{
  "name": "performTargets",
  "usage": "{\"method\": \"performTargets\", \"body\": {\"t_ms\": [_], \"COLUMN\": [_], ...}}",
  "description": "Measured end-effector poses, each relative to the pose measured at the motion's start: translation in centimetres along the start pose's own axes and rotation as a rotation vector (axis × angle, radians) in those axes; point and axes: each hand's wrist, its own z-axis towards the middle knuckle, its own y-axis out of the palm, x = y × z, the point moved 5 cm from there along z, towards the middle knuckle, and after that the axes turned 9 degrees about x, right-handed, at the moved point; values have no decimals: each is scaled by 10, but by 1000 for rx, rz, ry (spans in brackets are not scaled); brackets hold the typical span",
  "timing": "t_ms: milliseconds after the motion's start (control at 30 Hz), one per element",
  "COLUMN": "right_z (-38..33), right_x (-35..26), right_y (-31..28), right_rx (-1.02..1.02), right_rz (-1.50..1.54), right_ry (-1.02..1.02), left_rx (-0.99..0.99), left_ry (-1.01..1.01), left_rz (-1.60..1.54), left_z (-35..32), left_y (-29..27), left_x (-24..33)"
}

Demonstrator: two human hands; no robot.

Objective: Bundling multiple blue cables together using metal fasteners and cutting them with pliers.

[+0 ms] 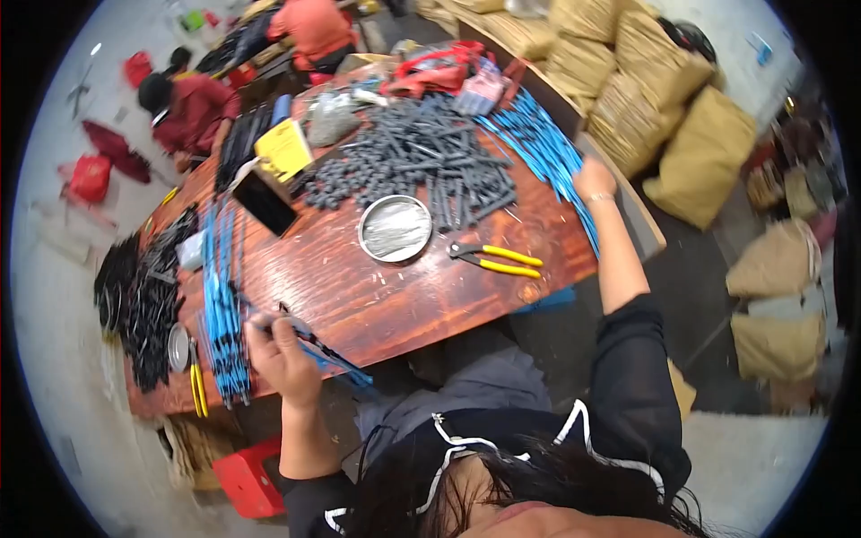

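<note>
On the desk (377,296), my left hand (282,354) fingers close round a blue rod (336,359), beside a finished-looking bundle (222,305); my right hand (594,177) rests on unsorted rods (538,143), grip unclear. Much remains.

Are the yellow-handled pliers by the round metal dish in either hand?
No: the yellow-handled pliers lie untouched on the wooden table beside the round metal dish.
</note>
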Motion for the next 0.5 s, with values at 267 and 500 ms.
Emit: {"method": "performTargets", "body": {"t_ms": [267,500], "right_z": [-6,2], "right_x": [-19,-40], "right_y": [-18,-77], "right_rx": [214,225], "right_rz": [-37,449], "right_ry": [-122,-184], "left_rx": [-106,84], "left_ry": [-144,-450], "left_rz": [98,-233], "left_z": [22,45], "left_y": [-14,-22], "left_x": [-2,-28]}}
